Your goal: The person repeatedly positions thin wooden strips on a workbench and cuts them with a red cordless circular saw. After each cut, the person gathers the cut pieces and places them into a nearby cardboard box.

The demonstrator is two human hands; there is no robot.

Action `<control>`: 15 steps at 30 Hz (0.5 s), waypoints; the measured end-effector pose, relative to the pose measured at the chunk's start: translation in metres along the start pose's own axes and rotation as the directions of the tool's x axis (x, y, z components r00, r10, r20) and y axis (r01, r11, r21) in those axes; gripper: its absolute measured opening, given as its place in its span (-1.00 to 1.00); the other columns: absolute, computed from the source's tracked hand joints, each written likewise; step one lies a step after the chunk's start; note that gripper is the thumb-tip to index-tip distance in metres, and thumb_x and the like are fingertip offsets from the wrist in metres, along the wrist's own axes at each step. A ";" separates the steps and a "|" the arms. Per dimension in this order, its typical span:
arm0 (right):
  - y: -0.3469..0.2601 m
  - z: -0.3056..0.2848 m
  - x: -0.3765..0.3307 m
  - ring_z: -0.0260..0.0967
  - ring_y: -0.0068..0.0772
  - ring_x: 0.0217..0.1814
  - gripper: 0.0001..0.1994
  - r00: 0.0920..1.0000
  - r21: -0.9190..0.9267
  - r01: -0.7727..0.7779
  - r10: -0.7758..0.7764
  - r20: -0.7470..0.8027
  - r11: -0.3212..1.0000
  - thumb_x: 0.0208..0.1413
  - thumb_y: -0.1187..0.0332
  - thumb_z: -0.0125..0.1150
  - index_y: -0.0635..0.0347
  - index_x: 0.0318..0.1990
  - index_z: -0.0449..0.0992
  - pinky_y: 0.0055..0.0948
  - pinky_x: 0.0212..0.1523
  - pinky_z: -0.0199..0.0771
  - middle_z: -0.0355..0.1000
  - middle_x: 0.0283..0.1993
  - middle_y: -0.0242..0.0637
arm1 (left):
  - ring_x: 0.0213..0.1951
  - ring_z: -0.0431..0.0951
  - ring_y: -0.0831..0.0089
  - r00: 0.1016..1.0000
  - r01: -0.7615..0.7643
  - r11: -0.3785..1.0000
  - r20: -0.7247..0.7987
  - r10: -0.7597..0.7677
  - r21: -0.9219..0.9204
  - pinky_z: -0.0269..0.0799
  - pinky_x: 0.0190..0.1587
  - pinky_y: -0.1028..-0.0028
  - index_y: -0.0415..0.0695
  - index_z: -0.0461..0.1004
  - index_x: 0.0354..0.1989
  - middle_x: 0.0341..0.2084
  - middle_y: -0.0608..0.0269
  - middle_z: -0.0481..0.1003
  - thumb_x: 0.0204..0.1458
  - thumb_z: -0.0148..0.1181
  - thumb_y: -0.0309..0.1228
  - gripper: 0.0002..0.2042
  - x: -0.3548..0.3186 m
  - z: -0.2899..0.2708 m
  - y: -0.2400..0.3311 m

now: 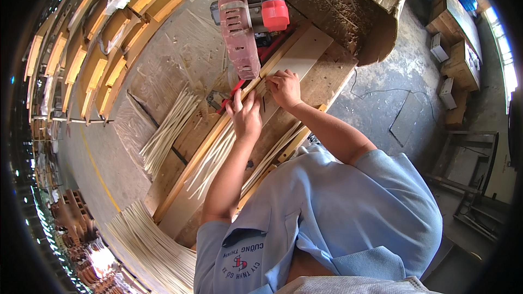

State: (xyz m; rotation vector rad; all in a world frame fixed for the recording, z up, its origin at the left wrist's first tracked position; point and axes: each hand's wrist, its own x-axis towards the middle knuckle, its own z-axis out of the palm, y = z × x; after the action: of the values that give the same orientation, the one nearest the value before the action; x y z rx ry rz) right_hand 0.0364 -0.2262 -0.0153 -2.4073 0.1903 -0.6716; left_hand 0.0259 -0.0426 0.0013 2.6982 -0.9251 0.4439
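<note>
My left hand point(245, 113) presses down on a bundle of thin pale wooden sticks point(218, 152) lying along a wooden guide board point(188, 185). My right hand point(284, 87) pinches the sticks' far ends right beside the base of a red and grey mitre saw point(245, 16). The saw head is raised above the bench. Both hands sit close together, just in front of the saw. Which sticks each hand grips is partly hidden by the fingers.
Loose stick piles lie on the bench to the left point(166, 130) and at the near left point(152, 245). A cardboard sheet point(354, 5) covers the area behind the saw. Wooden frames are stacked on racks at the far left point(103, 38). Boxes stand on the concrete floor to the right point(452, 60).
</note>
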 end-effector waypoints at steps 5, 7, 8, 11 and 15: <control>0.000 -0.002 -0.001 0.44 -0.24 -0.10 -0.86 0.999 -0.019 0.031 -0.032 -0.010 0.999 0.05 0.32 0.32 -0.11 -0.27 0.77 -0.20 -0.02 0.33 0.60 -0.26 -0.50 | 0.42 0.24 -0.11 1.000 -0.010 1.000 -0.012 0.010 0.004 0.03 0.35 -0.32 -0.08 0.66 0.06 0.29 0.30 0.51 0.13 0.21 -0.46 -0.68 0.001 0.000 0.001; 0.001 -0.004 -0.001 0.44 -0.24 -0.12 -0.86 0.999 -0.024 0.044 -0.044 -0.019 0.999 0.05 0.32 0.32 -0.12 -0.28 0.77 -0.19 -0.03 0.32 0.59 -0.27 -0.50 | 0.42 0.25 -0.11 1.000 -0.013 1.000 -0.010 0.013 0.013 0.03 0.35 -0.32 -0.08 0.66 0.07 0.29 0.30 0.52 0.14 0.20 -0.46 -0.68 0.001 0.000 0.003; 0.002 -0.004 -0.001 0.43 -0.23 -0.13 -0.86 0.998 -0.026 0.050 -0.051 -0.027 0.998 0.04 0.32 0.32 -0.12 -0.28 0.77 -0.19 -0.04 0.32 0.59 -0.27 -0.50 | 0.42 0.25 -0.11 1.000 -0.013 1.000 -0.009 0.014 0.017 0.03 0.35 -0.32 -0.08 0.66 0.07 0.29 0.30 0.52 0.14 0.20 -0.46 -0.67 0.002 0.000 0.004; 0.001 -0.005 -0.001 0.44 -0.23 -0.13 -0.87 0.999 -0.017 0.036 -0.036 -0.008 0.999 0.05 0.32 0.32 -0.11 -0.28 0.77 -0.16 -0.04 0.34 0.59 -0.27 -0.50 | 0.42 0.25 -0.11 1.000 -0.011 1.000 -0.007 0.011 0.015 0.03 0.34 -0.34 -0.08 0.67 0.06 0.28 0.30 0.53 0.14 0.19 -0.45 -0.69 0.002 -0.001 0.003; 0.000 -0.001 0.002 0.47 -0.16 -0.08 -0.85 0.994 0.013 0.108 -0.108 0.006 0.994 0.07 0.34 0.34 -0.05 -0.22 0.77 -0.15 -0.01 0.42 0.61 -0.23 -0.44 | 0.42 0.27 -0.07 0.998 0.021 0.999 -0.065 -0.023 -0.032 0.04 0.31 -0.43 -0.08 0.67 -0.01 0.27 0.32 0.54 0.10 0.22 -0.45 -0.72 -0.004 0.008 -0.004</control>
State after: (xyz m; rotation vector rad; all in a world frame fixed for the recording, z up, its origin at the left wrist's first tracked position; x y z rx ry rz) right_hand 0.0379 -0.2274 -0.0139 -2.4212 0.0529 -0.7114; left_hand 0.0274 -0.0397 -0.0080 2.6462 -0.8770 0.5060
